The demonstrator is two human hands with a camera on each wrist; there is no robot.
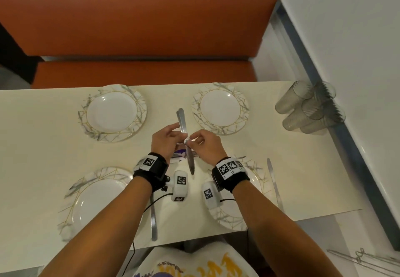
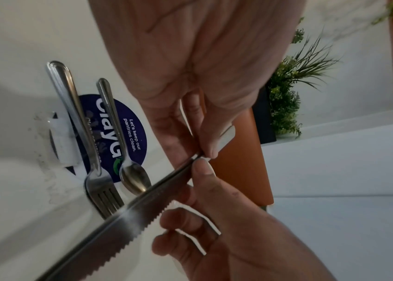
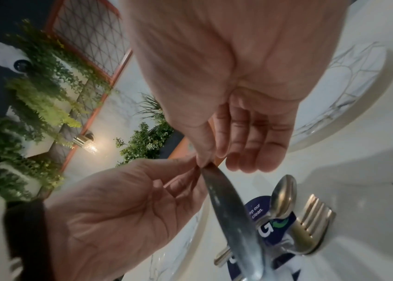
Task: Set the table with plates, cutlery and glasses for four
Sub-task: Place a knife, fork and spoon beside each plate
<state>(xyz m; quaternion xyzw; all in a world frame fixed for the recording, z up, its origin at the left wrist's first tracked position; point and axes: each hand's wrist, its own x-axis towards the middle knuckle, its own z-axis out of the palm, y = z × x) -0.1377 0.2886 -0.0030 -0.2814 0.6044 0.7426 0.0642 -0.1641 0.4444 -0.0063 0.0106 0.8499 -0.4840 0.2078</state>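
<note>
Right hand (image 3: 226, 76) filled the top of the view, thumb and forefinger pinching a knife (image 3: 236, 224) near where blade meets handle; other fingers (image 3: 258, 140) hung loosely extended. Left hand (image 3: 123, 214) came in from lower left, its fingers meeting the knife at the same spot. Blade ran down toward the camera, blurred. Beneath it on the white worktop (image 3: 358, 190): a spoon (image 3: 283, 197) and fork (image 3: 310, 224) lay across a dark blue round sticker (image 3: 266, 226). Marble-patterned plate (image 3: 349, 91) sat upper right. Hanging green plants (image 3: 41, 91) and a lit lamp (image 3: 87, 144) were behind.
</note>
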